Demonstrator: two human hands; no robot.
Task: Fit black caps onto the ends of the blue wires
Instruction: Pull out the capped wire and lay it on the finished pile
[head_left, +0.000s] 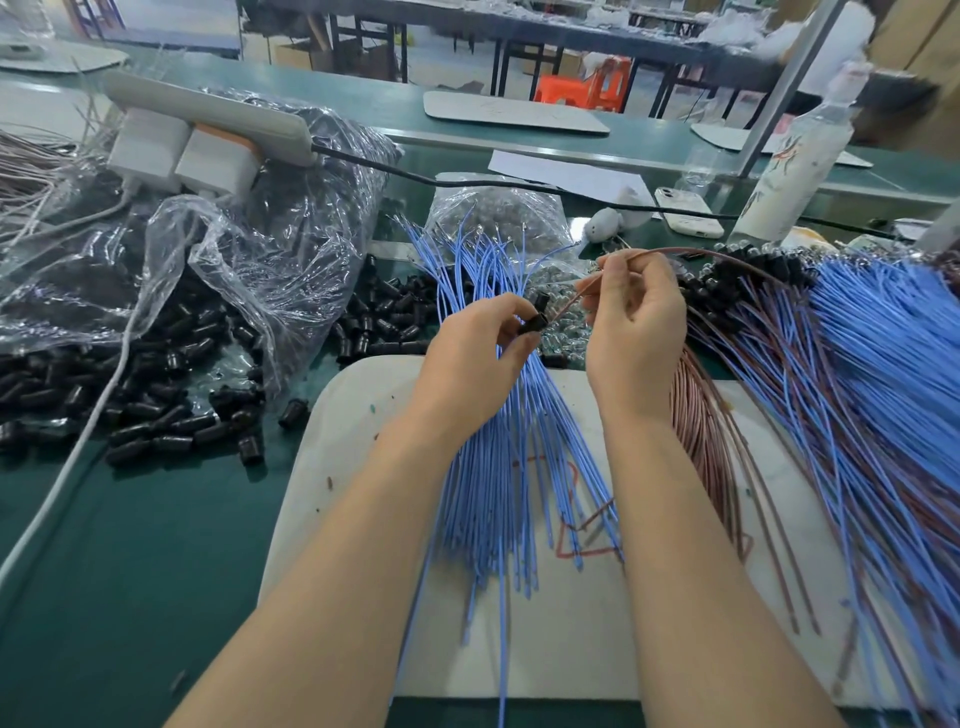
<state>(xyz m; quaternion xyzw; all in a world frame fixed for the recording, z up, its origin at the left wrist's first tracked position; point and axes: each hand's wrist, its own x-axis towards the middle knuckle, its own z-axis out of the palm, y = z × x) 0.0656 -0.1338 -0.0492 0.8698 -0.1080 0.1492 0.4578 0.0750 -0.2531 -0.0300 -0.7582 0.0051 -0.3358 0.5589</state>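
Free room lies over the green table at near left, crossed only by a white cable. Caps and a plastic bag crowd the far left; blue wires cover the mat's middle, a wire heap its right

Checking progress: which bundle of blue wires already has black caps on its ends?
The bundle at far right, beyond the right hand; its ends carry black caps. The middle bundle shows bare ends.

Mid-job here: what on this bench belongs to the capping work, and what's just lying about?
In the job: black cap pinched by the left hand; brown wire pinched by the right hand; loose blue wires; pile of black caps.
Lying about: phone; power strip; bottle; sheet of paper.
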